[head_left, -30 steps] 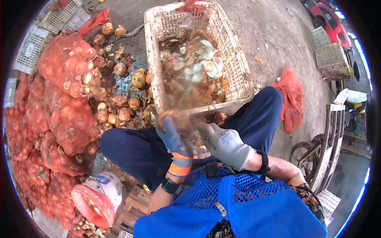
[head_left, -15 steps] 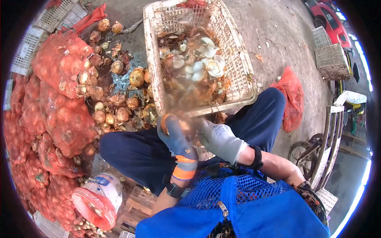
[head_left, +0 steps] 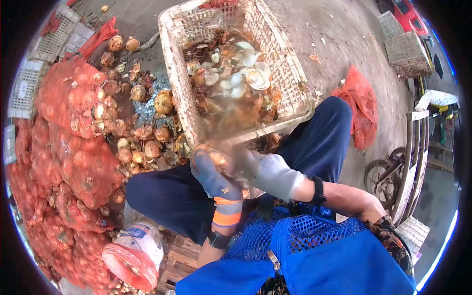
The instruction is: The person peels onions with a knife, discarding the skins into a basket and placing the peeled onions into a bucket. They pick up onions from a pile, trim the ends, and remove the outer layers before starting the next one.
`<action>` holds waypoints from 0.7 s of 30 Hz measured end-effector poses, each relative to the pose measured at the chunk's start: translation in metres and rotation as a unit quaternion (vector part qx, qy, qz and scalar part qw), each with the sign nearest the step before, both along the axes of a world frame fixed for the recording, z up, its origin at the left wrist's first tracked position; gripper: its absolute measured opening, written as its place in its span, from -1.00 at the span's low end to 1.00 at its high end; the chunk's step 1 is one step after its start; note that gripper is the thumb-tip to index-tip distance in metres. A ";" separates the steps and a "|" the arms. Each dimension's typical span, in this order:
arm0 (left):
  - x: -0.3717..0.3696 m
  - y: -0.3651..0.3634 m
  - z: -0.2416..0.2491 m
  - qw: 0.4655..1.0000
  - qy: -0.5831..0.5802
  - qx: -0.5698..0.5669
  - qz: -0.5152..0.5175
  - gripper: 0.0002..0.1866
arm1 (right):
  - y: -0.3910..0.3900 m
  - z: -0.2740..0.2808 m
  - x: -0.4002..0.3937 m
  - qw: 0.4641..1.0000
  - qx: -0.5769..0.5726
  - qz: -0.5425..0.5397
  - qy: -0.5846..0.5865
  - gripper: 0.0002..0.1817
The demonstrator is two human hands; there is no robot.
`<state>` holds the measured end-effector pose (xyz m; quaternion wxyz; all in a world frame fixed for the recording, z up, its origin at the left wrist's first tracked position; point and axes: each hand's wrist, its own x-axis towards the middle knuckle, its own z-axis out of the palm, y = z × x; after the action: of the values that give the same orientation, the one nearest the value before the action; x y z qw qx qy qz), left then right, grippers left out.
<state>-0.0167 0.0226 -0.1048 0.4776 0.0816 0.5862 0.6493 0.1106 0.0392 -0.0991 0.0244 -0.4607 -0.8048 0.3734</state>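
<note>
My left hand (head_left: 210,172), in a blue-grey glove with an orange-striped cuff, is closed around a brown-skinned onion (head_left: 222,161). Close beside that onion is my right hand (head_left: 269,172) in a pale grey glove. Its fingers are smeared by motion, so whether it holds anything does not show. Just beyond both hands stands a dirty white plastic crate (head_left: 176,88) with loose brown skins and several pale peeled pieces (head_left: 256,78) inside. The near part of its contents looks hazy and blurred.
Red mesh sacks of onions (head_left: 81,152) are piled on the left, with loose onions (head_left: 163,102) between them and the crate. A white bucket (head_left: 147,241) leans at lower left. An empty-looking red net (head_left: 358,108) lies right of my knee; a wheeled cart (head_left: 383,182) stands farther right.
The view has shifted slightly, so the crate appears farther left. My left hand still holds the onion, and my right hand stays beside it, blurred in both frames.
</note>
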 end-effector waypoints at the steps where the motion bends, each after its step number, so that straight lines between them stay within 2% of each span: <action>1: 0.000 0.000 0.005 1.000 0.020 -0.015 0.015 -0.59 | -0.004 0.001 0.002 1.000 -0.004 -0.006 0.002 -0.66; 3: 0.000 -0.001 0.005 0.998 0.040 -0.033 0.031 -0.59 | -0.007 0.007 0.007 1.000 0.003 -0.020 -0.012 -0.61; 5: -0.003 0.000 -0.003 0.997 -0.066 -0.003 0.046 -0.54 | -0.002 -0.017 0.005 1.000 0.016 -0.015 0.003 -0.58; 6: -0.005 -0.005 -0.010 0.997 -0.063 -0.007 0.043 -0.54 | 0.005 -0.028 -0.003 1.000 -0.006 0.008 -0.022 -0.58; 7: -0.006 -0.012 -0.019 0.994 0.108 -0.003 -0.008 -0.54 | 0.013 -0.034 -0.013 0.998 -0.028 0.033 -0.048 -0.59; 8: -0.007 -0.014 -0.026 0.959 0.277 0.006 -0.060 -0.54 | 0.023 -0.024 -0.025 0.987 -0.073 0.063 -0.130 -0.59; 9: -0.010 -0.013 -0.032 0.958 0.280 0.010 -0.062 -0.54 | 0.028 -0.026 -0.026 0.988 -0.069 0.060 -0.126 -0.59; 11: -0.017 -0.018 -0.039 0.978 0.199 -0.008 -0.059 -0.52 | 0.021 -0.037 -0.021 0.992 -0.075 0.049 -0.089 -0.60; 13: -0.024 -0.014 -0.034 0.985 0.167 -0.004 -0.053 -0.50 | 0.014 -0.098 -0.018 0.998 -0.032 0.046 -0.042 -0.61; 14: -0.027 -0.015 -0.026 0.999 0.019 0.018 -0.026 -0.49 | 0.010 -0.139 -0.019 0.999 0.023 0.045 0.011 -0.61; 15: -0.031 -0.015 -0.020 0.991 -0.130 0.041 0.000 -0.49 | 0.008 -0.158 -0.018 0.994 0.078 0.044 0.064 -0.62; 16: -0.049 -0.026 -0.028 0.950 -0.282 0.112 -0.076 -0.51 | 0.016 -0.065 -0.007 0.966 -0.140 -0.119 0.183 -0.58; 17: -0.051 -0.029 -0.022 0.951 -0.276 0.117 -0.076 -0.51 | 0.017 -0.051 -0.005 0.966 -0.136 -0.115 0.188 -0.58; 19: -0.053 -0.033 -0.005 0.909 -0.407 0.094 -0.020 -0.46 | 0.017 -0.038 -0.004 0.889 -0.252 -0.236 0.301 -0.53; 20: -0.051 -0.037 -0.003 0.909 -0.404 0.098 -0.022 -0.46 | 0.016 -0.036 -0.006 0.899 -0.181 -0.221 0.332 -0.51; 21: -0.046 -0.040 0.000 0.978 -0.162 0.110 -0.077 -0.38 | 0.015 -0.030 -0.008 0.899 -0.174 -0.218 0.337 -0.51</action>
<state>-0.0625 -0.0177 -0.1050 0.6031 0.0720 0.4178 0.6756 0.1025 0.0537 -0.1288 0.2940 -0.4685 -0.5499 0.6259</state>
